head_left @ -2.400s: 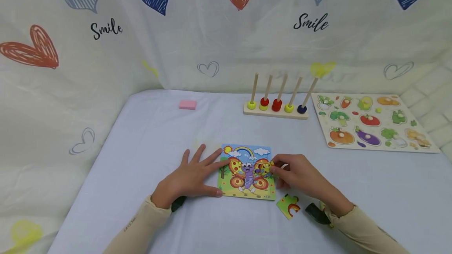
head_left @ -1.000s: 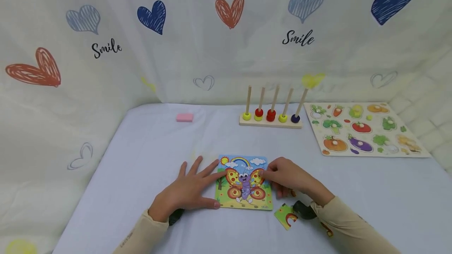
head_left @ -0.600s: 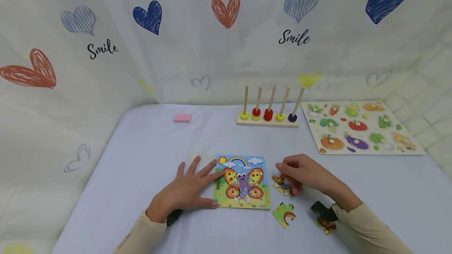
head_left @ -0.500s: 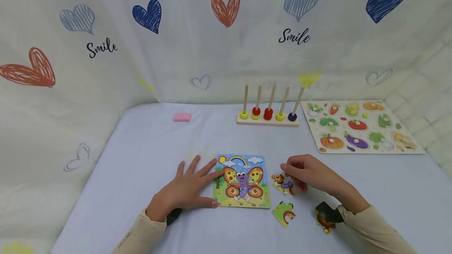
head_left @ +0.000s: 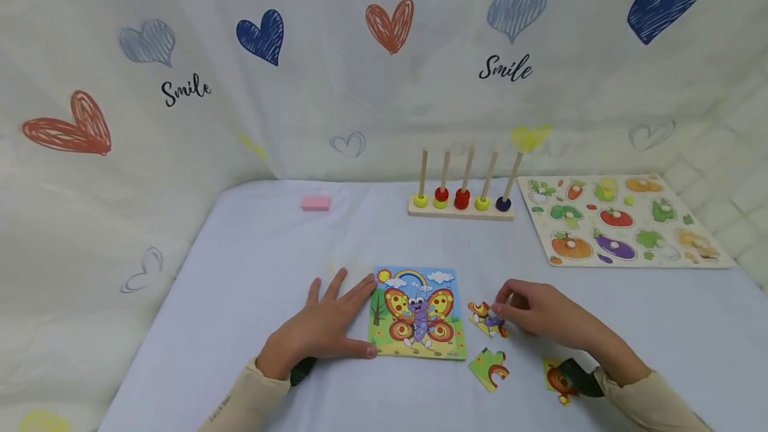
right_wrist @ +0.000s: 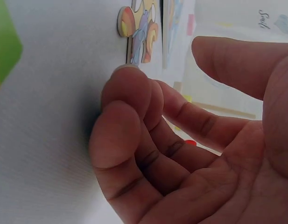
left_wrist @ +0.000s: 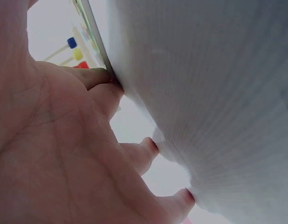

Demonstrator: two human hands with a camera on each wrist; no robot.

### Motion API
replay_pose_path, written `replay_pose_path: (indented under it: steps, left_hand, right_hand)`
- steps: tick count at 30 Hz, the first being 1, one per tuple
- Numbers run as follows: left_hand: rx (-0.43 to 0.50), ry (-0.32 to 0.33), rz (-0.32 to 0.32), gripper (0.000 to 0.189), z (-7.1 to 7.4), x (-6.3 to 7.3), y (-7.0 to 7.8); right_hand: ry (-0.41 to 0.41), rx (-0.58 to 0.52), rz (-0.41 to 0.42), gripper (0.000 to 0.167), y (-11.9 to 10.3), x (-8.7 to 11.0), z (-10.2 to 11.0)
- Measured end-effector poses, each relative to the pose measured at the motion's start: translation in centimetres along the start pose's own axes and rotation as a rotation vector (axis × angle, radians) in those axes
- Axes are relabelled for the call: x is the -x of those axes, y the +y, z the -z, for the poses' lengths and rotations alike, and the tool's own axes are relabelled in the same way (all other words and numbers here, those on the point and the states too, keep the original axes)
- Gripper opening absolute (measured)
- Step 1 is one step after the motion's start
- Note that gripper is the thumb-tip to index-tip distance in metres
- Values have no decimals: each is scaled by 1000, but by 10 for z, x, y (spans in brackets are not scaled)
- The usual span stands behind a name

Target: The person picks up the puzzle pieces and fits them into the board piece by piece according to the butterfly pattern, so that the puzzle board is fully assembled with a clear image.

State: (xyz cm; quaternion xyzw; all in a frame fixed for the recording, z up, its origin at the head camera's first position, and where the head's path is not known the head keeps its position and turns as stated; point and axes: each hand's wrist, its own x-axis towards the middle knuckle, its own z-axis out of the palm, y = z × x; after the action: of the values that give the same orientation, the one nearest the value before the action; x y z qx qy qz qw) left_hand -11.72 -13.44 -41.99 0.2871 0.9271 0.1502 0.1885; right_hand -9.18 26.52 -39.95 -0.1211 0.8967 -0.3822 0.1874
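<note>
A square butterfly jigsaw puzzle (head_left: 414,345) lies flat on the white-covered table. My left hand (head_left: 321,332) rests beside it with fingers spread, thumb and forefingers touching its left edge; the board's edge (left_wrist: 99,39) shows against the fingertips in the left wrist view. My right hand (head_left: 546,315) hovers low with loosely curled fingers, beside a loose butterfly puzzle piece (head_left: 487,320). In the right wrist view, the fingertips come close to that puzzle piece (right_wrist: 143,35), the thumb stands apart, and nothing is held. Contact with the piece cannot be told.
A green puzzle piece (head_left: 489,369) lies below the butterfly one. Another piece (head_left: 558,382) is partly covered by the right wrist camera (head_left: 581,377). Behind stand a peg abacus (head_left: 462,214) with coloured beads, a vegetable knob board (head_left: 636,219) and a pink block (head_left: 315,203).
My right hand moved off the puzzle's right side, where it earlier held a yellow piece, and went rightward to the loose butterfly piece. My left forefinger drew back to the board's edge.
</note>
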Motion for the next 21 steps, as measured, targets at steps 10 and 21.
replay_pose_path:
  steps: [10,21]
  left_hand:
    - [-28,-13,-35,94,0,0,0]
    - [-56,-29,-41,92,1,-2,-1]
  right_hand:
    - [-45,18,54,17,-3,13,-3]
    - [-103,46,61,21,-10,26,-22]
